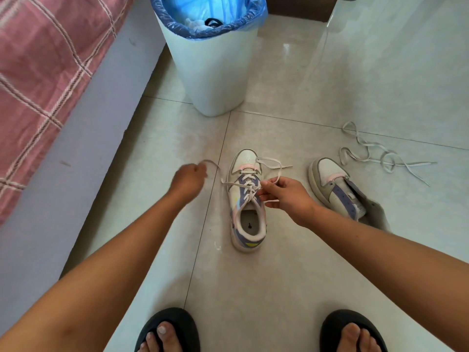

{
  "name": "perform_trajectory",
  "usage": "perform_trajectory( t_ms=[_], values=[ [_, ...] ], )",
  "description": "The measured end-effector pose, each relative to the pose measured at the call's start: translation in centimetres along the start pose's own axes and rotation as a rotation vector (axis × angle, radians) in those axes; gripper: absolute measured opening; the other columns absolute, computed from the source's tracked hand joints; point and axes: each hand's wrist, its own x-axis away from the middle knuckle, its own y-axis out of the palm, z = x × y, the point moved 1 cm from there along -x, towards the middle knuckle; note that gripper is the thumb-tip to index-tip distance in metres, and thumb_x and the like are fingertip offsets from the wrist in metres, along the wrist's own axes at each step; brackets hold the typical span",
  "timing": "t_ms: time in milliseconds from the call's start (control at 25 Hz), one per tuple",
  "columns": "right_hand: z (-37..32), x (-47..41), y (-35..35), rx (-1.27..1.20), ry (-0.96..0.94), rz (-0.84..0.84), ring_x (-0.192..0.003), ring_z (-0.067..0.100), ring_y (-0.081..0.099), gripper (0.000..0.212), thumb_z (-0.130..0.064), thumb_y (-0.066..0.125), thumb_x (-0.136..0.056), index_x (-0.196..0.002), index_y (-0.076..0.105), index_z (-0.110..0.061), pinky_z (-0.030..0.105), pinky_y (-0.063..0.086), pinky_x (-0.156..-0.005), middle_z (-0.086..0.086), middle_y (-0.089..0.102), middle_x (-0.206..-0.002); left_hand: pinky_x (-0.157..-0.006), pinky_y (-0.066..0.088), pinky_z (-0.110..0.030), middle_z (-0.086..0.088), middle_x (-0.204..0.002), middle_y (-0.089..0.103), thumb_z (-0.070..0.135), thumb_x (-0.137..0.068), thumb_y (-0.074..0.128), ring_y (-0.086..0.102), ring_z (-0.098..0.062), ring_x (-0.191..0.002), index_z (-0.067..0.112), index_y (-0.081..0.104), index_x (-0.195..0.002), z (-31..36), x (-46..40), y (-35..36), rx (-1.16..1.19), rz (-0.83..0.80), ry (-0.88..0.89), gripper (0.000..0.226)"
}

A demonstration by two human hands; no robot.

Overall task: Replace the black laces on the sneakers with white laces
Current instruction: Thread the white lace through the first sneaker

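Head view: both hands worked on one sneaker on the tiled floor, between the person's sandalled feet and the bin.
Left grip: the left hand (pixel 189 177) was curled tight round one end of the white lace (pixel 250 185), drawn out to the left, probably to pull slack through an eyelet.
Right grip: the right hand (pixel 286 196) pinched the other run of that lace just beside the eyelets, its loose loop lying over the toe, likely to hold tension while the left pulled.
Laced sneaker (pixel 247 199): it stood upright, toe away from the person, so the eyelets faced up; white crossings already ran most of the way up the tongue.
Second sneaker (pixel 340 191): near, on the right, tipped, tongue open, no lace in it that I could see.
Spare white lace (pixel 378 153): loose on the floor (pixel 291 288) beyond that shoe, presumably waiting for it.
Black laces: something dark lay in the blue-lined waste bin (pixel 210 80); whether it was a lace I could not tell.
Bed (pixel 43 67): pink checked cover, at the left.
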Motion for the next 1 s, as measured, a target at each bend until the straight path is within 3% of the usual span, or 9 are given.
perform_trajectory(
  t_ms=[120,280,400,480,600,760,880,1000],
  values=[
    [-0.4,0.0,0.5,-0.075,-0.004,-0.043,-0.069,0.013,0.064,0.012,-0.020,0.055,-0.094,-0.085,0.056,-0.012,0.024,0.053,-0.063,0.003,0.068,-0.078,-0.051,0.036,-0.023,-0.004,-0.068,0.062,0.047,-0.098,0.033,0.050,-0.015,-0.056,0.008,0.067,-0.075,2.1,2.0,3.1,0.158,-0.340,-0.059,0.056],
    [-0.8,0.1,1.0,-0.116,-0.027,-0.065,-0.064,0.010,0.065,0.012,-0.019,0.054,-0.095,-0.083,0.053,-0.015,0.021,0.051,-0.057,-0.001,0.070,-0.073,-0.060,0.040,-0.025,0.000,-0.069,0.063,0.038,-0.094,0.052,0.054,-0.013,-0.064,0.014,0.065,-0.080,3.5,2.6,4.9,0.538,-0.414,-0.112,0.031],
    [-0.3,-0.3,0.7,-0.123,0.027,0.040,-0.063,0.012,0.061,0.014,-0.019,0.055,-0.094,-0.082,0.054,-0.014,0.022,0.049,-0.057,0.002,0.065,-0.073,-0.064,0.044,-0.022,0.003,-0.067,0.068,0.029,-0.099,0.043,0.062,-0.011,-0.068,0.016,0.058,-0.081,3.2,2.7,5.7,0.973,-0.433,-0.184,0.027],
    [0.5,-0.3,-0.4,-0.005,0.103,0.161,-0.061,0.012,0.053,0.016,-0.019,0.054,-0.095,-0.081,0.055,-0.012,0.023,0.044,-0.057,0.003,0.061,-0.072,-0.068,0.048,-0.023,0.000,-0.063,0.069,0.030,-0.101,0.036,0.066,-0.012,-0.070,0.014,0.052,-0.079,2.0,3.0,5.8,1.136,-0.432,-0.258,0.032],
    [1.7,-0.1,-2.2,0.053,0.157,0.211,-0.064,0.012,0.054,0.018,-0.021,0.052,-0.096,-0.081,0.057,-0.012,0.023,0.044,-0.060,0.005,0.062,-0.076,-0.070,0.050,-0.026,-0.002,-0.057,0.065,0.028,-0.101,0.037,0.063,-0.015,-0.073,0.012,0.050,-0.079,-0.5,3.2,5.6,1.145,-0.428,-0.362,0.030],
    [0.6,-0.1,-1.3,-0.360,0.127,0.030,-0.082,0.017,0.068,0.021,-0.027,0.047,-0.098,-0.086,0.055,-0.012,0.028,0.048,-0.068,0.006,0.073,-0.087,-0.071,0.049,-0.028,-0.001,-0.052,0.061,0.027,-0.101,0.038,0.061,-0.016,-0.073,0.012,0.051,-0.078,-0.4,3.1,5.7,1.220,-0.390,-0.363,0.030],
    [-0.6,-0.7,0.5,-0.300,0.084,0.005,-0.061,0.015,0.066,0.029,-0.028,0.044,-0.100,-0.077,0.053,-0.012,0.022,0.045,-0.052,0.003,0.067,-0.067,-0.070,0.050,-0.029,0.001,-0.047,0.053,0.026,-0.102,0.035,0.061,-0.014,-0.060,0.012,0.048,-0.077,0.6,3.0,5.9,1.213,-0.409,-0.311,0.032],
    [-0.7,-1.2,1.2,-0.178,0.058,0.027,-0.046,0.011,0.041,0.030,-0.025,0.046,-0.099,-0.071,0.043,-0.015,0.021,0.029,-0.044,0.000,0.041,-0.054,-0.067,0.050,-0.030,0.003,-0.043,0.041,0.025,-0.103,0.032,0.047,-0.013,-0.053,0.012,0.044,-0.077,0.7,2.9,6.1,1.153,-0.433,-0.288,0.031]
  ],
)
